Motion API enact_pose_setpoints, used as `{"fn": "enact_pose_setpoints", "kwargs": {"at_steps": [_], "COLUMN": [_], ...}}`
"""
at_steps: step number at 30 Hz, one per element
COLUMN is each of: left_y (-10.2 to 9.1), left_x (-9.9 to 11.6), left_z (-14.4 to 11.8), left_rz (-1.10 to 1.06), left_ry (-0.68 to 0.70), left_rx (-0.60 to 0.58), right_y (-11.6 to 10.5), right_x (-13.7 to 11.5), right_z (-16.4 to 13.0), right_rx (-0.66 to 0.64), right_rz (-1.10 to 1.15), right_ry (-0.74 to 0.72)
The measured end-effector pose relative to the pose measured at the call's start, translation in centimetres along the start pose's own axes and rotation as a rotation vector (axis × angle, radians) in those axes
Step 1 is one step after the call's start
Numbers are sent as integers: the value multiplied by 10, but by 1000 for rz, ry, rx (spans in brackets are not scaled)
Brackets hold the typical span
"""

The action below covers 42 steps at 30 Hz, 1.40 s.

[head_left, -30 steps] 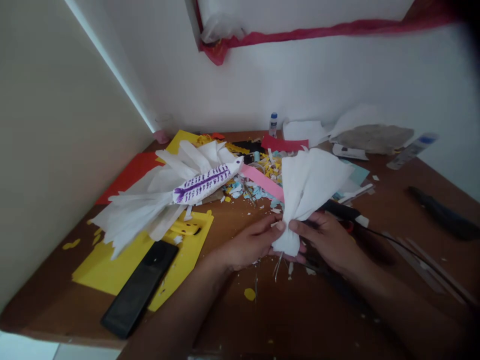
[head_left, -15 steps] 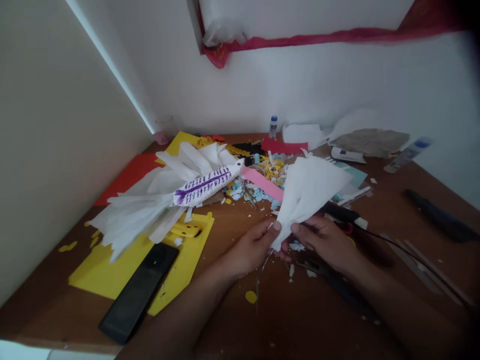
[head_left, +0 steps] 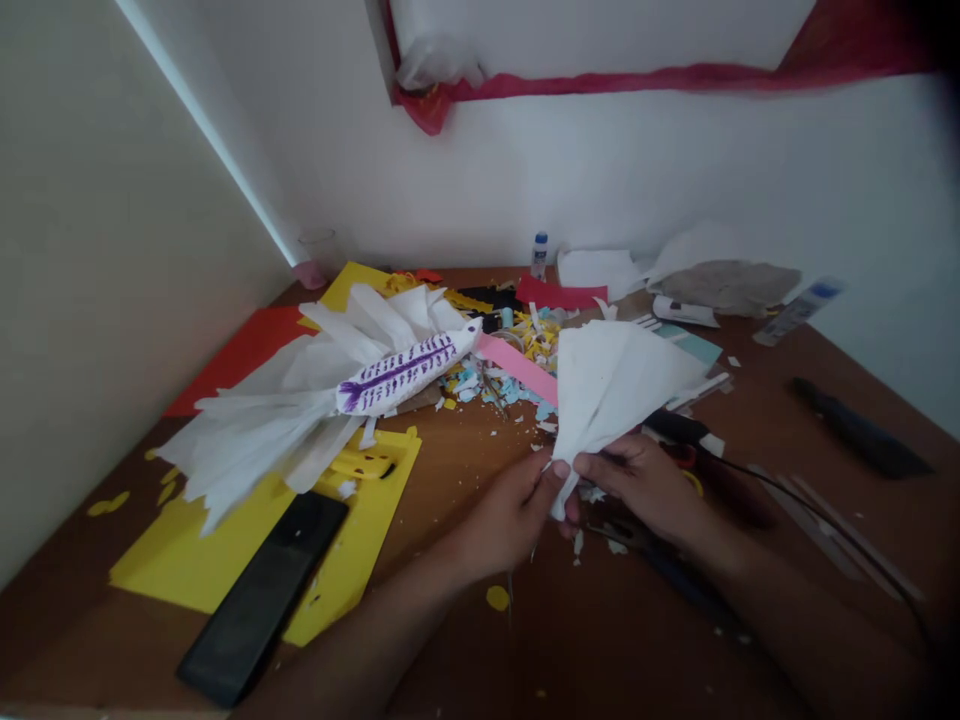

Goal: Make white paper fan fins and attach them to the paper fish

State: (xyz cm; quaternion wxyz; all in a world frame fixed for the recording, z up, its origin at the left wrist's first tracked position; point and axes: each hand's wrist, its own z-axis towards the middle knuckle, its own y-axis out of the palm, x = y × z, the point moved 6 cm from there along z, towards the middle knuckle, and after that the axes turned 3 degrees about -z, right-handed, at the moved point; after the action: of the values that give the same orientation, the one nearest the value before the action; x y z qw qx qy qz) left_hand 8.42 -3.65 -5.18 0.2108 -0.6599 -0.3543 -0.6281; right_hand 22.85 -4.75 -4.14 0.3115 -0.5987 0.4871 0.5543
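Note:
A fan of pleated white paper (head_left: 619,375) spreads upward from the pinched fingers of both hands. My left hand (head_left: 521,505) is closed on its gathered lower end, thumb on top. Beside it, my right hand (head_left: 637,480) pinches the same gathered end from the right. Thin wire-like strands hang below my left hand. To the left lies a white paper fish (head_left: 409,372) with purple markings and wide white paper fins (head_left: 262,420). From near its head a pink paper strip (head_left: 517,365) runs to behind the fan.
A black phone (head_left: 262,600) rests on yellow sheets (head_left: 169,565) with a yellow cutter (head_left: 364,465). Coloured paper scraps (head_left: 480,380) pile up mid-table. Glue bottles (head_left: 539,258) stand at the back and right. Pliers (head_left: 675,575), a black glue gun (head_left: 686,430) and its cord lie right.
The white paper fan has tilted slightly and opened wider toward me, its gathered end shifting a little lower. Both hands keep their pinch on it. The whole view has shifted slightly.

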Motion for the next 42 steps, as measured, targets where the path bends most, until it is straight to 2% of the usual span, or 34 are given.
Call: {"fn": "enact_pose_setpoints", "kwargs": {"at_steps": [4,7,14,18,22,29,31,35,38,42], "left_y": [-2,0,12,11,13,17,18,18,19,18], "left_x": [4,5,-4,-1,0,-12,-11,-3,-2,-4], "left_z": [-2,-3,-2,-3,-5,-4,-4,-5,-7,-8], "left_rz": [73,41,-41,-21,-49,-430,-481,-349,-262,-271], "left_ry": [31,8,-38,-23,-68,-205,-213,-169,-183,-210], "left_rx": [79,74,-64,-78,-111,-155,-162,-158,-152,-164], "right_y": [-18,-29,-25,-23,-24,-27,-25,-18,-18,-21], "right_x": [-1,0,4,9,15,20,21,21,17,14], "right_z": [1,2,4,7,10,9,7,2,1,3], "right_rx": [176,280,253,235,201,220,198,129,162,176], "right_rz": [-167,-218,-71,59,117,112,99,48,17,26], "right_ry": [-61,-100,-46,-36,-29,-23,-9,1,-22,-37]}}
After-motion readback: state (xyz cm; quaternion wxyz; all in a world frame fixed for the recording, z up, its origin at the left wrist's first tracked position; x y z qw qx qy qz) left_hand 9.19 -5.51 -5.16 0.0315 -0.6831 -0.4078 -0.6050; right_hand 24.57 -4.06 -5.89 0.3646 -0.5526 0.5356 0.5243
